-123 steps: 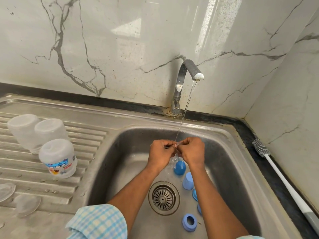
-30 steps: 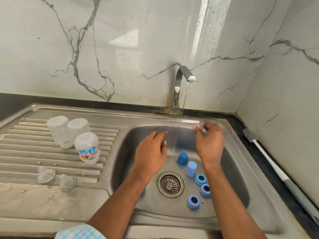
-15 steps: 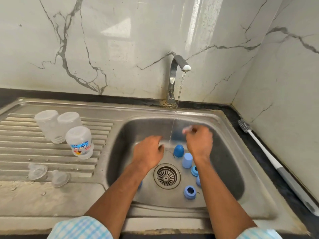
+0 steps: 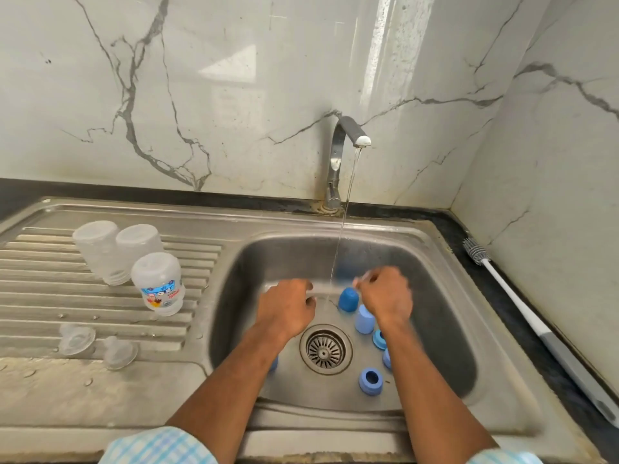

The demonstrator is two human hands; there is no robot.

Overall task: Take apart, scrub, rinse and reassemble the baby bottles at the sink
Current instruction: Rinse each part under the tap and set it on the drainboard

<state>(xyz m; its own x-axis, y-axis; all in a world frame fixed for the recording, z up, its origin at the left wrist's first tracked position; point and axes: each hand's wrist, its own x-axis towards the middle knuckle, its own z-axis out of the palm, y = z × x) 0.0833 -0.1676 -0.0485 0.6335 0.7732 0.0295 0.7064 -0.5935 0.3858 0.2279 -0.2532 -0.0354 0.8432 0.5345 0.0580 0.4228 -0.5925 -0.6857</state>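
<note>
A stainless steel sink (image 4: 435, 249) with a ribbed drainboard fills the lower frame. Three clear plastic baby bottles (image 4: 134, 262) stand inverted at middle left, two clear nipples (image 4: 97, 344) below them. A long white bottle brush (image 4: 536, 316) lies along the right edge. Blue caps and rings (image 4: 365, 346) sit in the basin by the drain. The left hand (image 4: 288, 309) is loosely curled, holding nothing visible. The right hand (image 4: 385, 296) is blurred, fingers closed on a small clear piece beside the water stream.

Both hands motion-blurred, right hand (image 4: 385, 293) clutching something unidentifiable, brush handle (image 4: 569, 360) cut off at edge
</note>
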